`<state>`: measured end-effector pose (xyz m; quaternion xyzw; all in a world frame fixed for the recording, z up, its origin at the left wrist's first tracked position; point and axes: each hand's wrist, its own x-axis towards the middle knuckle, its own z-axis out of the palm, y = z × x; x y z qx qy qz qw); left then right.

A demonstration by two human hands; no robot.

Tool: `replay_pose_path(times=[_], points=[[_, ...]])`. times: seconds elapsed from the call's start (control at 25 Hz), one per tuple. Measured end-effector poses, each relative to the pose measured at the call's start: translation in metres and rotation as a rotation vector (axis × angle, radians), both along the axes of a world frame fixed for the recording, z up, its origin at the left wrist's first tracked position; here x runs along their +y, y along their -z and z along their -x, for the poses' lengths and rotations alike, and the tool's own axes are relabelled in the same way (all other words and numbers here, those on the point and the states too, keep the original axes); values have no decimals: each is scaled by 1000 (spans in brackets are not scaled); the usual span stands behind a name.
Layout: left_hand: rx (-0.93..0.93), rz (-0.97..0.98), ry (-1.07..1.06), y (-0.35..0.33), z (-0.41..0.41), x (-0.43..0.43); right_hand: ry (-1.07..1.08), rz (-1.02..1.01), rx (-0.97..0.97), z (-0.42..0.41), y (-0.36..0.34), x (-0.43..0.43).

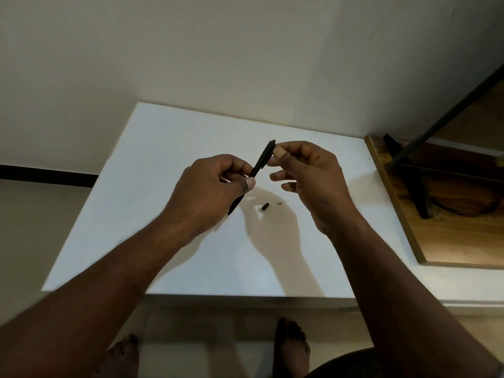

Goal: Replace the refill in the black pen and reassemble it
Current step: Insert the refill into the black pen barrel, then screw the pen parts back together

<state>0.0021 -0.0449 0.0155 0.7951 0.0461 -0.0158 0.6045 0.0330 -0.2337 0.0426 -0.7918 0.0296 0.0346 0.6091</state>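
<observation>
**Black pen (262,160) held over the worktop (163,159)**

The left hand (215,186) grips the black pen mid-barrel, hiding its middle. The right hand (308,173) pinches its far end. A small black piece (265,206) lies on the worktop beneath. Any print is too dark to read.

Black pen (261,162) in my left hand (207,192) looks like smooth matt plastic, the small black piece (265,206) on my desk (152,219) likewise; the desk top is white, smooth, matt, and the board (452,241) beside it is grained wood, slightly glossy.
</observation>
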Motion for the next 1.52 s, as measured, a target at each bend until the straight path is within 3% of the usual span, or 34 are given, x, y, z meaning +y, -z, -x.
replay_pose_path(times=[0.16, 0.32, 1.0, 1.2, 1.32, 1.44, 1.52], points=[[23, 47, -30, 0, -1, 2, 19, 423, -46, -7, 14, -15], [28, 77, -31, -3, 0, 3, -144, 818, 21, -8, 25, -27], [67, 128, -15, -6, 1, 3, -275, 1080, 68, -3, 34, -14], [67, 120, -5, -3, 0, 2, -231, 1013, 62, -3, 30, -15], [70, 102, 1, -2, 1, 3, -130, 863, -78, -3, 26, -12], [57, 56, 10, -2, 2, 3, -44, 538, -219, -1, 16, -4], [43, 6, 11, -1, 3, 2, -26, 278, -191, 1, 8, 0]])
